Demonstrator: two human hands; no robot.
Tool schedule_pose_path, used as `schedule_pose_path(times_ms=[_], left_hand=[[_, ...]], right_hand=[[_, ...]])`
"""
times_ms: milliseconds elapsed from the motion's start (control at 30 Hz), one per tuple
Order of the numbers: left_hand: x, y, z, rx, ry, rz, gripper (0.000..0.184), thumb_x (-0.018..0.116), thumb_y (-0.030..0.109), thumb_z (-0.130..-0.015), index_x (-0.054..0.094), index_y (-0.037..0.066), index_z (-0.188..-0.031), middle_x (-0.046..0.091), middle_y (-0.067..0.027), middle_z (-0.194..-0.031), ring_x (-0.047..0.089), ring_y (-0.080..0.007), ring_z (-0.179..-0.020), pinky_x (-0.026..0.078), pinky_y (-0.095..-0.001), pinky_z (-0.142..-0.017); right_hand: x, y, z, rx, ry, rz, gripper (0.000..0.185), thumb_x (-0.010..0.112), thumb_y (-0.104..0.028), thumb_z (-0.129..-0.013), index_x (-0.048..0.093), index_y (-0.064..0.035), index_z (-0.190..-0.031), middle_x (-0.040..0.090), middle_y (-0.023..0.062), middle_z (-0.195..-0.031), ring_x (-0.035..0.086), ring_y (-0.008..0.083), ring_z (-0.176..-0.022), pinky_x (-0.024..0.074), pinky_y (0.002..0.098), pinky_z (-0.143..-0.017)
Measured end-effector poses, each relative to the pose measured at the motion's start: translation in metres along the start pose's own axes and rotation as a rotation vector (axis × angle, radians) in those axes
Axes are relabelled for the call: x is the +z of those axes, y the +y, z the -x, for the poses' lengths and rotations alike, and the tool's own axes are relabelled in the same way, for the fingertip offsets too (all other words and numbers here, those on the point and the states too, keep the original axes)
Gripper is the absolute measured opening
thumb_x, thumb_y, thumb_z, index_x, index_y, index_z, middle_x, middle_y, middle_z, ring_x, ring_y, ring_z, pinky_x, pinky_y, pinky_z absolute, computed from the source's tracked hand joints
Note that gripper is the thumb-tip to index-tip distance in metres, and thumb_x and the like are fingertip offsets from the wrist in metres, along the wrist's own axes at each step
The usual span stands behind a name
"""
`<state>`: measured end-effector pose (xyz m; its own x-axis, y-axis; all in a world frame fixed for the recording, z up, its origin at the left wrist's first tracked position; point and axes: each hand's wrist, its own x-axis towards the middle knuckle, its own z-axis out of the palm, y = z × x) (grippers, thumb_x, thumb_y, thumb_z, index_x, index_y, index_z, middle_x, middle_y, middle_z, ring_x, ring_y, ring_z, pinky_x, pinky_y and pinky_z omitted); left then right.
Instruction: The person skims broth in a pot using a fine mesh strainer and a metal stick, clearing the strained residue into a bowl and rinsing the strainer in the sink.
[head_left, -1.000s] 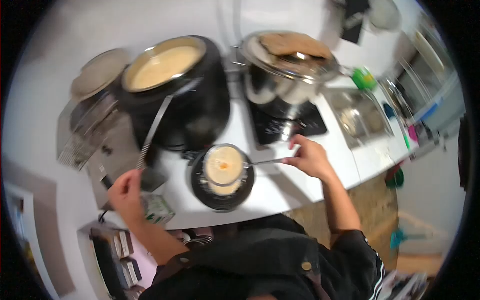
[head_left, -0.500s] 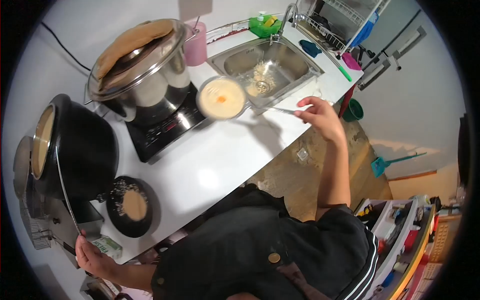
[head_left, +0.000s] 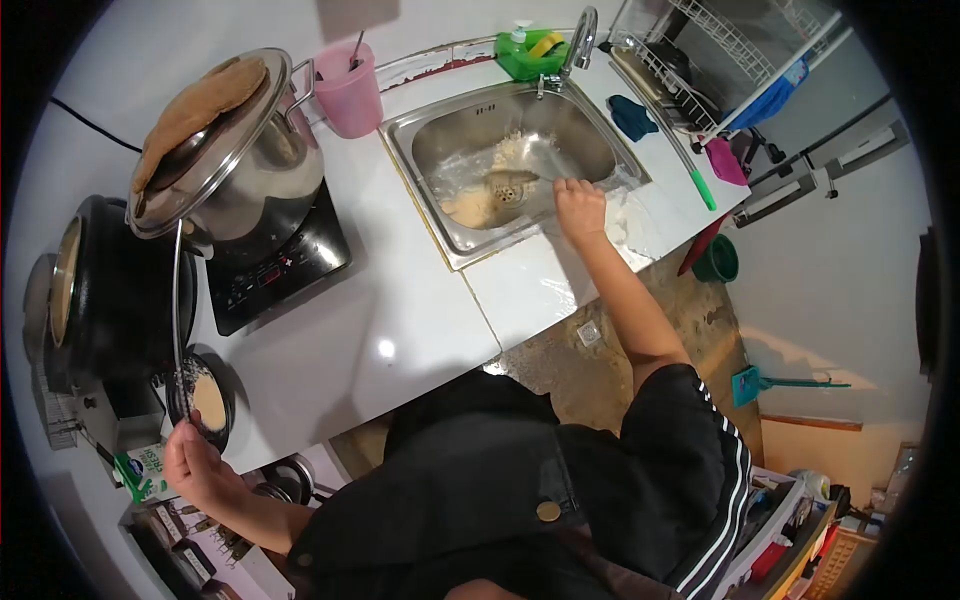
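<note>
My left hand (head_left: 197, 468) is closed on the lower end of a long metal utensil (head_left: 179, 320), which points up past the black pot (head_left: 130, 290). Beside that hand, a black bowl (head_left: 208, 400) holds pale batter. Over the front right edge of the steel sink (head_left: 432, 240), my right hand (head_left: 580, 208) grips the handle of a strainer. The strainer's head is blurred and hard to make out inside the basin. Pale residue (head_left: 472, 208) lies on the sink bottom around the drain.
A lidded steel pot (head_left: 255, 170) with a brown cloth on top stands on a black induction cooker (head_left: 285, 275). Behind are a pink container (head_left: 350, 100) and a green caddy (head_left: 525, 62). A dish rack (head_left: 670, 85) is at the back right; a green-white carton (head_left: 143, 472) is at left.
The view has swung right toward the sink. My right hand has carried the strainer from above the black bowl into the sink and turned knuckles up. My left hand still holds the metal utensil.
</note>
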<state>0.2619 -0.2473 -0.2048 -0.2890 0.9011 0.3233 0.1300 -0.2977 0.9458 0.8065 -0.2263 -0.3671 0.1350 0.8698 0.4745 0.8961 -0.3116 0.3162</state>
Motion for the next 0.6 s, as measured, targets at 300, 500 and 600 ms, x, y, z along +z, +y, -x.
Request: schedule_pose_path(times_ms=[300, 500, 600], left_hand=[[0.002, -0.006, 0.035, -0.069, 0.206, 0.023, 0.019, 0.055, 0.010, -0.084, 0.059, -0.007, -0.090, 0.043, 0.0058, -0.056, 0.023, 0.0012, -0.044, 0.014, -0.0167, -0.041], [0.011, -0.007, 0.034, -0.103, 0.132, 0.034, 0.022, 0.056, 0.012, -0.084, 0.059, -0.008, -0.091, 0.034, 0.0091, -0.051, 0.020, 0.0015, -0.043, 0.012, -0.0171, -0.041], [0.011, -0.005, 0.031, -0.091, 0.128, 0.047, 0.021, 0.056, 0.012, -0.084, 0.060, -0.008, -0.090, 0.035, 0.0084, -0.050, 0.021, 0.0019, -0.043, 0.012, -0.0169, -0.040]], right_hand=[[-0.017, 0.018, -0.011, 0.491, -0.263, -0.126, 0.006, 0.046, -0.012, -0.079, 0.048, -0.0079, -0.084, 0.061, 0.0087, -0.074, 0.062, 0.0283, -0.070, 0.0472, 0.0399, -0.060], [-0.027, 0.020, -0.026, 0.415, -0.273, -0.121, 0.016, 0.047, -0.015, -0.080, 0.051, -0.0067, -0.093, 0.062, 0.0115, -0.072, 0.062, 0.0309, -0.065, 0.0480, 0.0416, -0.057], [-0.037, 0.016, -0.037, 0.482, -0.276, -0.098, 0.015, 0.048, -0.015, -0.080, 0.057, -0.0080, -0.088, 0.062, 0.0113, -0.071, 0.063, 0.0291, -0.065, 0.0482, 0.0397, -0.054]])
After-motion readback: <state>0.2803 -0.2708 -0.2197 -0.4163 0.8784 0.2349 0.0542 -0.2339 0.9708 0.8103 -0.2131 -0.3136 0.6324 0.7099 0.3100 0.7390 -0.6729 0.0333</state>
